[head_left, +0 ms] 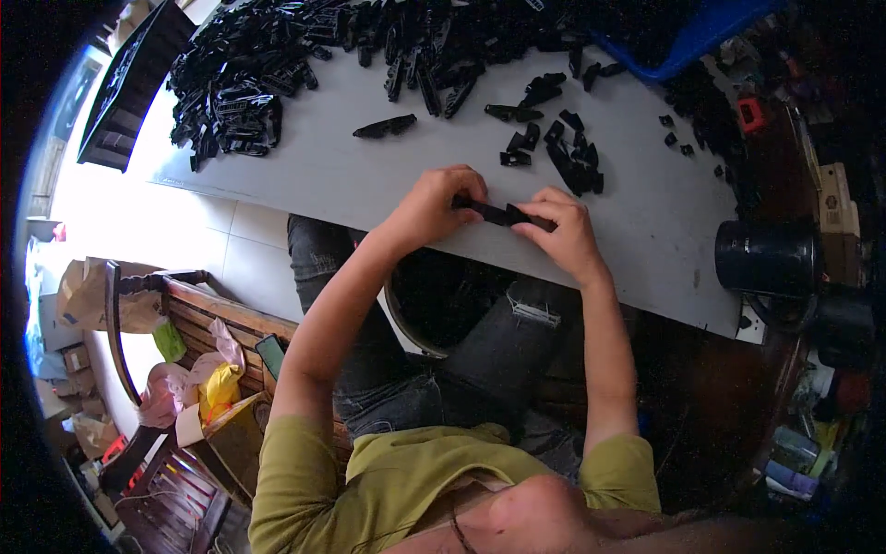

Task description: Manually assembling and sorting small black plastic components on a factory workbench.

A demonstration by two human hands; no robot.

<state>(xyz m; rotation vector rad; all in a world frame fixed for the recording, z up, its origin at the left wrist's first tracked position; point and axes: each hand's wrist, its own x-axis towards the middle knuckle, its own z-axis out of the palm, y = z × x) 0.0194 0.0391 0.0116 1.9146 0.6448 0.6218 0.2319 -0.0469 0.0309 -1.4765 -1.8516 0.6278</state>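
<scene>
Over the near edge of the grey table point(323, 166), both my hands meet at a slim black plastic part point(492, 213). My left hand point(437, 205) pinches its left end with thumb and fingers. At the other end, my right hand point(565, 231) is closed on a black piece that touches or joins the part; I cannot tell whether it is one part or two. Just beyond my hands lie several short black plastic pieces point(580, 166). A longer black part point(385, 126) rests apart from them, farther left.
A large heap of black parts point(240, 102) spreads along the table's far side. A blue basin point(683, 46) stands at the far right, a black bin point(120, 92) at the far left. A black cylinder point(768, 258) is by the right edge. A wooden bench point(231, 309) stands lower left.
</scene>
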